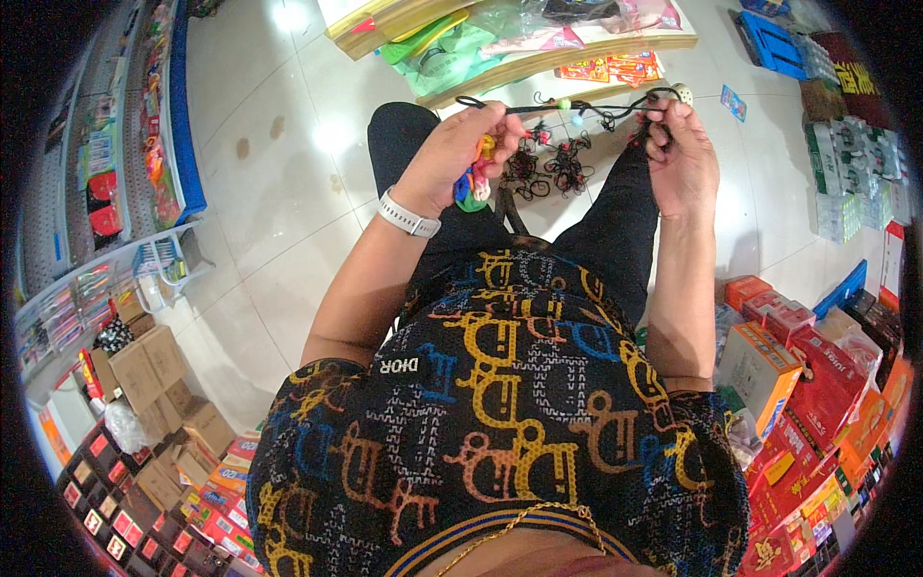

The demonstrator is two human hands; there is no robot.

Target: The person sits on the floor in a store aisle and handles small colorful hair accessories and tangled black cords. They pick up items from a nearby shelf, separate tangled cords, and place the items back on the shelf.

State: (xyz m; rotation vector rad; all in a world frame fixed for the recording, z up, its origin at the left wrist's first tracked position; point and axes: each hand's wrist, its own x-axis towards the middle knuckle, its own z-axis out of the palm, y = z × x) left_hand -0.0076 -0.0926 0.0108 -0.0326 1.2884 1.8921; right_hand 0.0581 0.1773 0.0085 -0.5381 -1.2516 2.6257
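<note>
My left hand [472, 155] grips one end of a black cord [533, 109], whose loop sticks out beyond the thumb. A bunch of coloured bands [472, 189], blue, green, yellow, red and white, also lies in that hand. Pinching the cord's other side, my right hand [678, 148] holds it stretched between the two, with a dark tangle under the fingers. A pale green bead [564, 104] and a light blue bead [577, 121] show along the stretch. Tangled black cords with red bits [570, 166] are below, between my knees.
Ahead is a wooden-edged shelf [505, 65] with plastic-wrapped goods. A pegboard rack [108, 159] stands at left, above cardboard boxes [148, 360]. Red and orange cartons [815, 382] are piled at right, with packs of cans [840, 155] beyond. A small blue packet [733, 103] lies on the tiled floor.
</note>
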